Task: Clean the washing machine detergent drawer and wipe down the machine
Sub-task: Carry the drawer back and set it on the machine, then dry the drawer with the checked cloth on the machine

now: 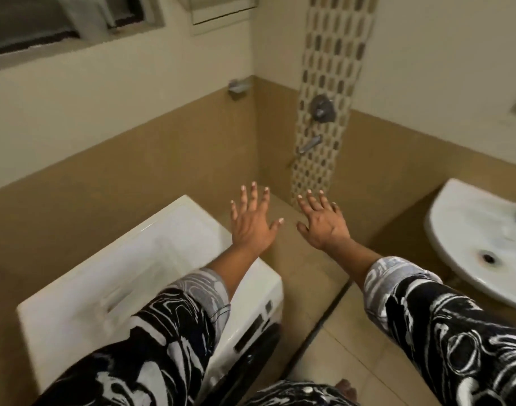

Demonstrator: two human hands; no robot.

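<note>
A white front-loading washing machine (128, 268) stands at the lower left against the tan tiled wall, seen from above. Its front panel with dark display and door shows at its right side. The detergent drawer is not distinguishable. My left hand (252, 222) is stretched out in the air above the machine's far right corner, fingers spread, holding nothing. My right hand (324, 222) hovers beside it over the floor, fingers also spread and empty. Both forearms wear black-and-white patterned sleeves.
A white wash basin (467, 238) with a tap hangs on the wall at the right. A shower mixer and spout (318, 124) sit on a mosaic strip in the corner. A window (60, 22) is at upper left. Tan floor tiles (309, 273) lie between machine and basin.
</note>
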